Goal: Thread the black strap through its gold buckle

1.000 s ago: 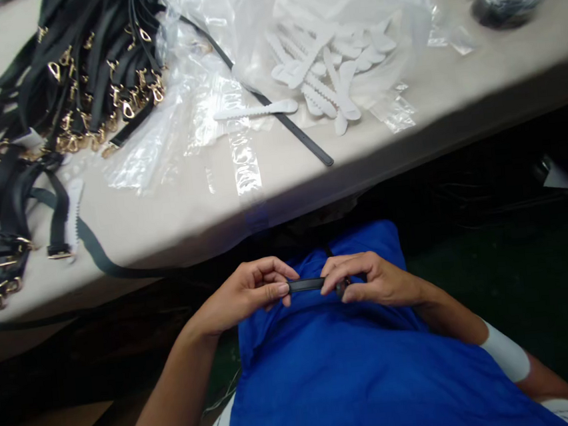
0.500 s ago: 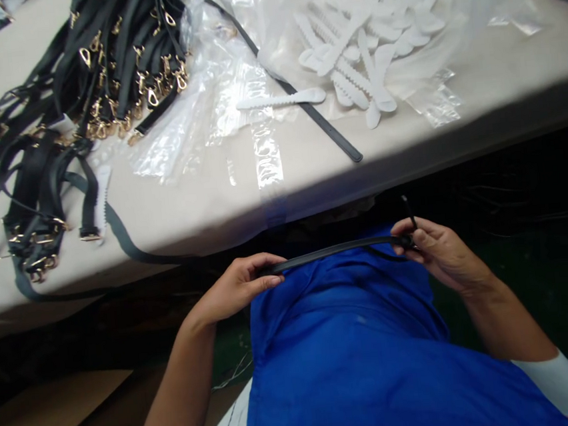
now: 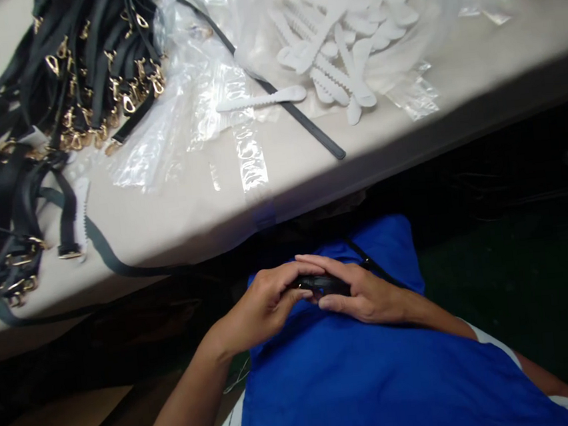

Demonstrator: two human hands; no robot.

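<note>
Left hand (image 3: 265, 305) and right hand (image 3: 367, 295) closed around a short black strap (image 3: 324, 285), held over the blue smock (image 3: 364, 373); beyond, on the worktop (image 3: 174, 217), lie many gold-clasped black straps (image 3: 90, 77) and a heap of white serrated strips (image 3: 334, 61), apparently unused.

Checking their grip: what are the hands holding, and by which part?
The left hand and right hand hold a black strap by a short length between them; exactly which part of the strap is hidden.
</note>
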